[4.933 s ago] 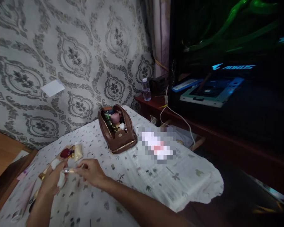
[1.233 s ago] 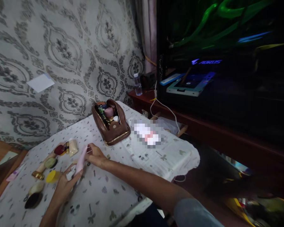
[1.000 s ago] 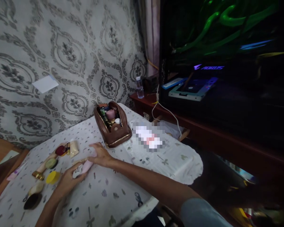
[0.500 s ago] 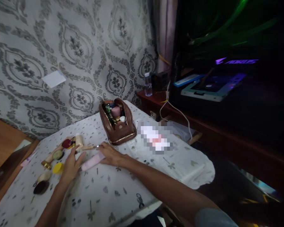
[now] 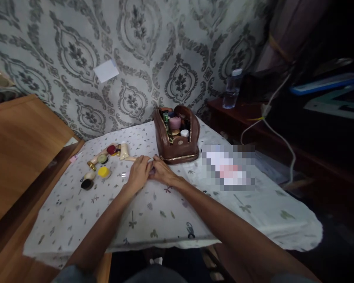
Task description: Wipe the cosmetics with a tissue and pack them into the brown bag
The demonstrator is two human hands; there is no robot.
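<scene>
My left hand (image 5: 140,173) and my right hand (image 5: 163,171) meet over the table, fingers curled and touching, just in front of the brown cosmetics bag (image 5: 178,151). A dark pinkish bit of the tube (image 5: 152,171) shows between them; the rest is covered. From behind my left fingers pokes the pale handle of what looks like a makeup brush (image 5: 130,159); whether a hand grips it is hidden. The bag gapes unzipped, holding a pink jar (image 5: 174,123), a white-lidded jar (image 5: 184,133) and green-topped items.
Left of my hands are a cream tube (image 5: 124,151), a red round container (image 5: 111,149), a yellow-lidded jar (image 5: 104,171), a green-topped jar (image 5: 102,158) and a black lid (image 5: 87,184). A blurred-out item (image 5: 227,167) lies right. A water bottle (image 5: 232,89) stands behind.
My view has swung left. My hands have come together, my left hand now beside my right, and the pink tube between them has become mostly hidden.
</scene>
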